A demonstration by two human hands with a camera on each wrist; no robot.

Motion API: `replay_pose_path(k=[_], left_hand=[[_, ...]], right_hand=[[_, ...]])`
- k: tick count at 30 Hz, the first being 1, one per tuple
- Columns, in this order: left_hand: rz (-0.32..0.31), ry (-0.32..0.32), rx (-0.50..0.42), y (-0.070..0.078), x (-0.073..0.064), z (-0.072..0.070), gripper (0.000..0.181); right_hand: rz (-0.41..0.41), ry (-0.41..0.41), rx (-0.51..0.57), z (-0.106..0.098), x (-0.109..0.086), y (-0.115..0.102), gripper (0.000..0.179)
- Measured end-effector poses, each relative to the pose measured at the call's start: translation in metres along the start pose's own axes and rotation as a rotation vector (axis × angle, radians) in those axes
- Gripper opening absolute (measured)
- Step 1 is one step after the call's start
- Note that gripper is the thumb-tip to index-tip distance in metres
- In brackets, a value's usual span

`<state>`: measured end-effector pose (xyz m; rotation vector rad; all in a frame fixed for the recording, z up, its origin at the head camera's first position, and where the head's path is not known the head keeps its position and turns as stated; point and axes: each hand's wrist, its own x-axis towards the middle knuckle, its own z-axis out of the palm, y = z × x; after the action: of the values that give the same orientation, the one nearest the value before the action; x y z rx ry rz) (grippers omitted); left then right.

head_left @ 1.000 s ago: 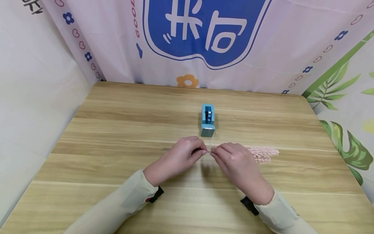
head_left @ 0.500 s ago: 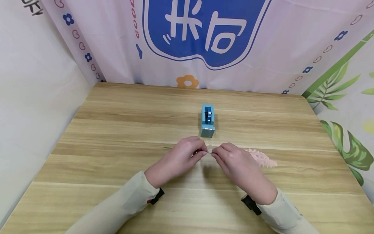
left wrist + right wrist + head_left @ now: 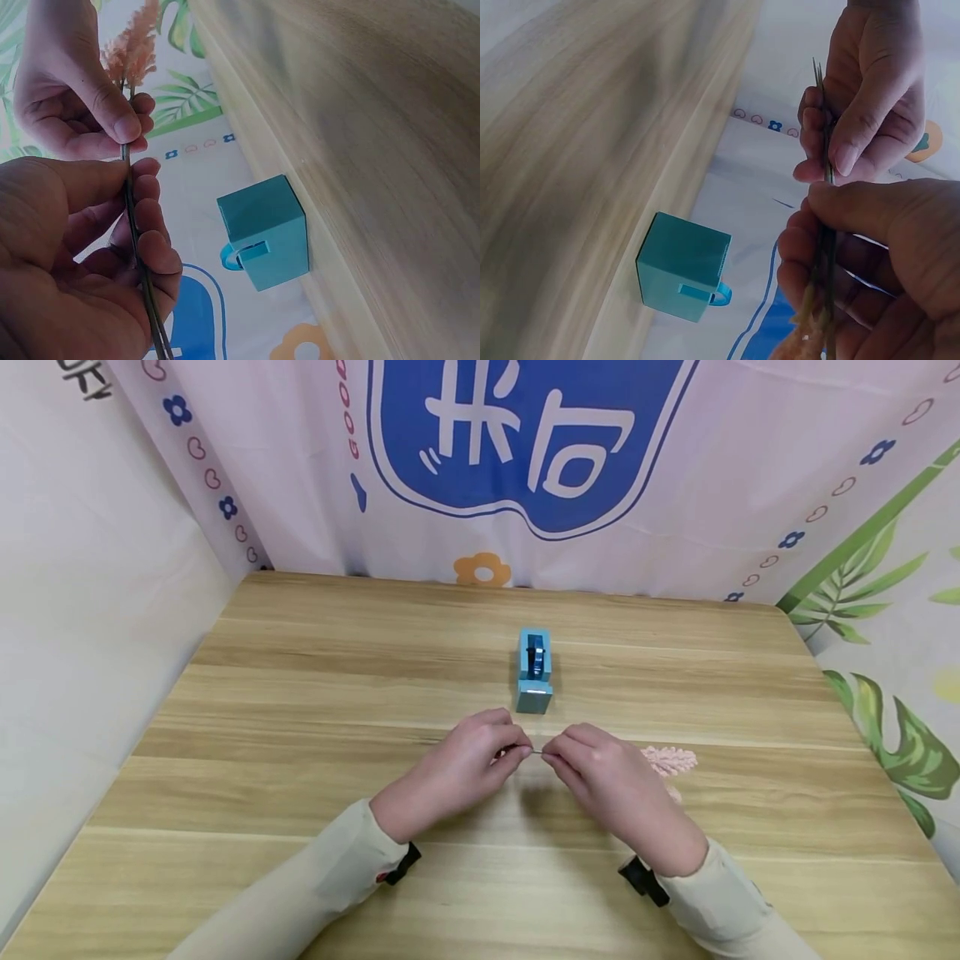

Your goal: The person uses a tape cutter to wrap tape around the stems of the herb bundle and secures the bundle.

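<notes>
Pink artificial flowers [image 3: 670, 761] with thin green stems [image 3: 152, 307] stretch across both hands. My left hand [image 3: 461, 764] pinches the stems between thumb and fingers, and their lower ends run along its curled fingers in the left wrist view. Close beside it, my right hand [image 3: 611, 781] pinches the same stems nearer the blooms. Only a short piece of stem shows between the two sets of fingertips. Fluffy flower heads [image 3: 133, 46] stick out past the right hand, which partly hides them in the head view. A teal tape dispenser [image 3: 534, 672] stands just beyond the hands.
The wooden table [image 3: 300, 693] spans the space under both forearms. Behind it hangs a printed cloth [image 3: 300, 460] with a blue emblem, and a leaf-patterned cloth [image 3: 900, 693] is at the right. Each wrist wears a black camera strap [image 3: 401, 864].
The pink flower heads have turned about the stems, with one now lower and mostly behind the right hand. Stem tips left of the left hand no longer show. Both hands stay nearly in place.
</notes>
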<state>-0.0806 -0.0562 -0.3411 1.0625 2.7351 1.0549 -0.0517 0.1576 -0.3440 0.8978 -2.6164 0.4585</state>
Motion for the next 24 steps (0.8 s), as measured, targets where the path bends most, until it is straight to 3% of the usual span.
replay_pose_path(k=[11, 19, 24], left_hand=[[-0.046, -0.034, 0.008, 0.0008, 0.0012, 0.0019, 0.009], [-0.089, -0.048, -0.067, 0.0005, 0.0023, 0.0025, 0.014], [-0.092, -0.037, -0.064, 0.0009, 0.0023, 0.0028, 0.012]], right_hand=[[-0.015, 0.005, 0.006, 0.0014, -0.0007, 0.0026, 0.005], [-0.055, 0.031, -0.026, 0.0048, -0.0015, 0.0038, 0.007], [-0.074, 0.043, -0.041, 0.0058, -0.0011, 0.0044, 0.008]])
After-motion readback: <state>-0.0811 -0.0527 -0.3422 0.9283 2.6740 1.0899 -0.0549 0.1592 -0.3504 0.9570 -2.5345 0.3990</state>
